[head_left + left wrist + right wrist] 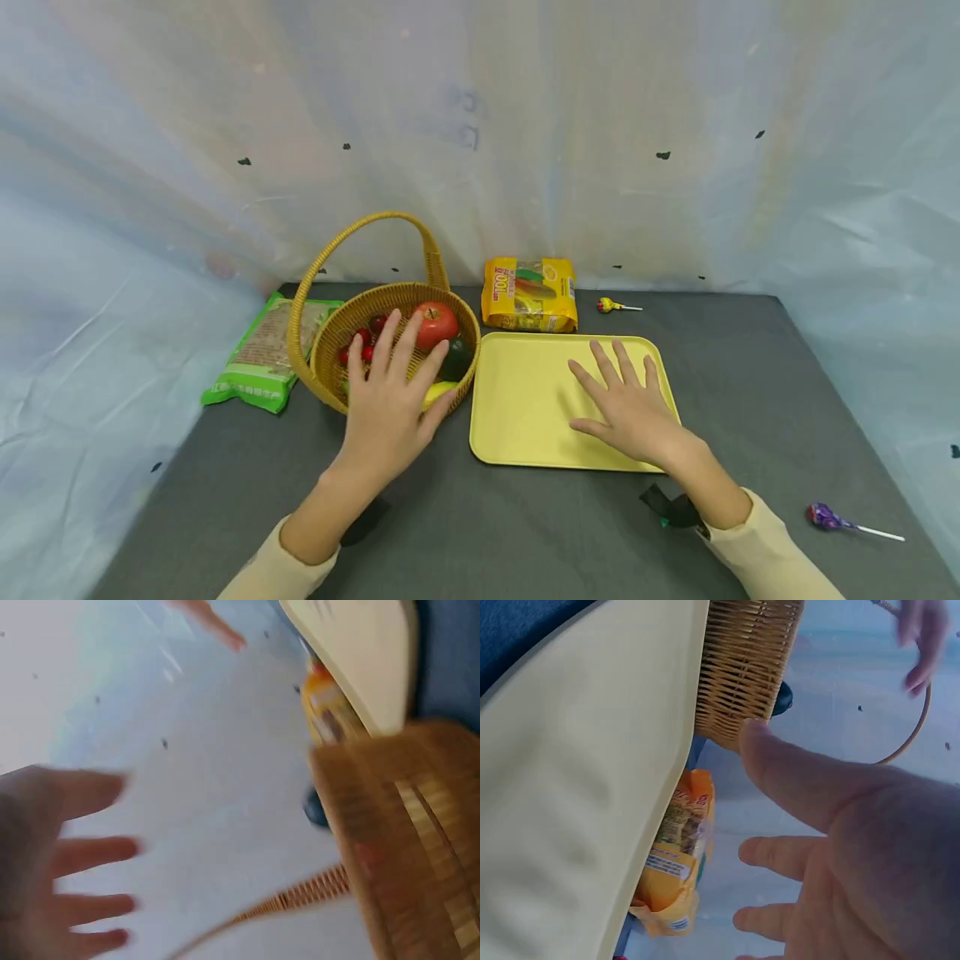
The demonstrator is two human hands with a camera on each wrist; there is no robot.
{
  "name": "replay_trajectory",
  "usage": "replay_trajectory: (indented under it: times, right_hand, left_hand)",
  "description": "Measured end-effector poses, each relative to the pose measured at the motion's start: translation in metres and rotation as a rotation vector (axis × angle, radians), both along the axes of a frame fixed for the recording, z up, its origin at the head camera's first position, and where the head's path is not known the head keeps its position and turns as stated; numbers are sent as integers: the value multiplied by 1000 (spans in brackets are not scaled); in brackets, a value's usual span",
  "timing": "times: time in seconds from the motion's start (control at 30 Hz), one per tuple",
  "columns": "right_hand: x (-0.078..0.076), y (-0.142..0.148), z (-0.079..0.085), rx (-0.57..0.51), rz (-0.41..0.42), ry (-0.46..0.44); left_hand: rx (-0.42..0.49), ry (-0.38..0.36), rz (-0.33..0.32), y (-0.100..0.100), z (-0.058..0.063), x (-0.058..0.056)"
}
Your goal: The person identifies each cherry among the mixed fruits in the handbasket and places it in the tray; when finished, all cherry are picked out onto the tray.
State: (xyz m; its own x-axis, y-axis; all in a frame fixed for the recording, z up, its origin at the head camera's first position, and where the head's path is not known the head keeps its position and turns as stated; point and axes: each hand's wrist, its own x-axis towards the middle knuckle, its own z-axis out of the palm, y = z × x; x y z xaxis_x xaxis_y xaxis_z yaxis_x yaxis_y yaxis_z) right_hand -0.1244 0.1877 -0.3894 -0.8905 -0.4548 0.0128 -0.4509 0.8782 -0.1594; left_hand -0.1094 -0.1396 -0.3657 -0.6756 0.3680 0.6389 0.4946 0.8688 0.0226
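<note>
My left hand has its fingers spread over the near side of a wicker basket with a tall hoop handle. Inside the basket lie a red apple, small red fruits, a dark green fruit and something yellow, partly hidden by the fingers. Above the right half of a pale yellow tray, my right hand spreads its fingers, holding nothing. In the left wrist view the left hand appears blurred, apart from the basket.
A yellow snack packet stands behind the tray, with a yellow-wrapped lollipop to its right. Left of the basket lies a green-edged bag. A purple lollipop lies at the right on the dark grey table. Plastic sheeting hangs behind.
</note>
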Motion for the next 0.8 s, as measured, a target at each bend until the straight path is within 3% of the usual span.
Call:
replay_trajectory:
  times: [0.17, 0.23, 0.3, 0.47, 0.53, 0.63, 0.8]
  right_hand:
    - [-8, 3, -4, -27, 29, -2]
    - [-10, 3, -4, -31, 38, -2]
    - [-11, 3, -4, -34, 43, -2]
    - [-13, 2, -4, -61, 47, -27]
    - [-13, 1, -4, -75, 50, -34]
    - [-17, -1, -2, -94, 61, -30]
    - [-28, -11, 6, -141, 82, -23]
  left_hand:
    - [470, 484, -62, -23, 10, -4]
    - [601, 558, -47, -34, 10, -4]
    - [687, 490, -30, -47, 5, -2]
    - [865, 33, 65, -75, -21, 10]
    - [914, -90, 111, -81, -29, 14]
    - [958, -177, 136, -86, -38, 18]
    - [976, -226, 147, -88, -50, 19]
